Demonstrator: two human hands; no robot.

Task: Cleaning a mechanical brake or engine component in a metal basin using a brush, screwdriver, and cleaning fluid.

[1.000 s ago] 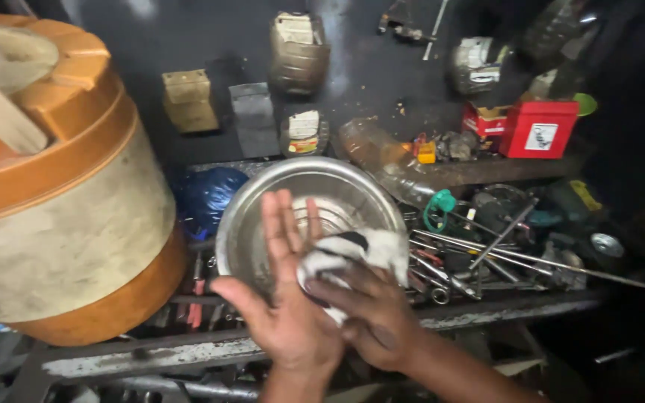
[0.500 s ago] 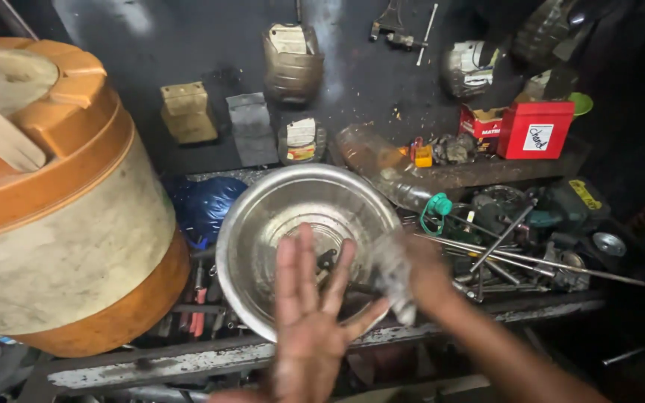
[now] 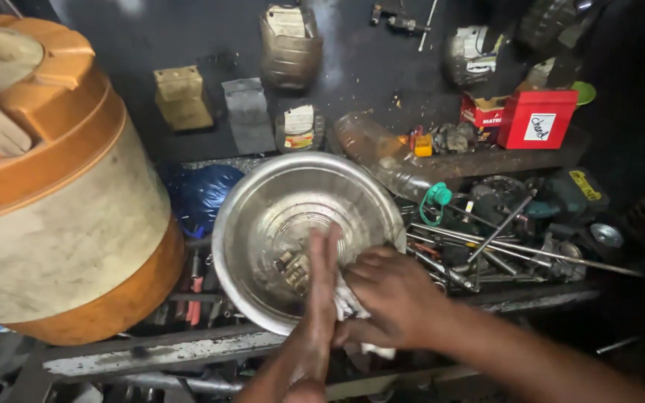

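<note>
- The white rag (image 3: 349, 304) is squeezed between the two hands, right over the near edge of the metal bowl (image 3: 263, 224).
- The right hand (image 3: 391, 298) is closed around the rag and presses it on the left palm.
- The left hand (image 3: 316, 313) is open and flat, fingers straight and close together, standing on its edge.
- To do this wiping well, I think the left hand should stay flat and stiff, and the rag should rub down every finger, not just the palm.
- It would be smart to hold both hands over the bowl so no dirt lands on the tools.
- The rag looks small, crumpled and a bit grubby. Only a little bit shows between the hands.
- The bowl is round and shiny, with some small metal parts (image 3: 293, 267) inside.
- A big orange and cream water cooler (image 3: 54, 216) stands left of the bowl.
- Long metal rods (image 3: 502, 246) and tools lie on the right, near a red box (image 3: 537, 119).
</note>
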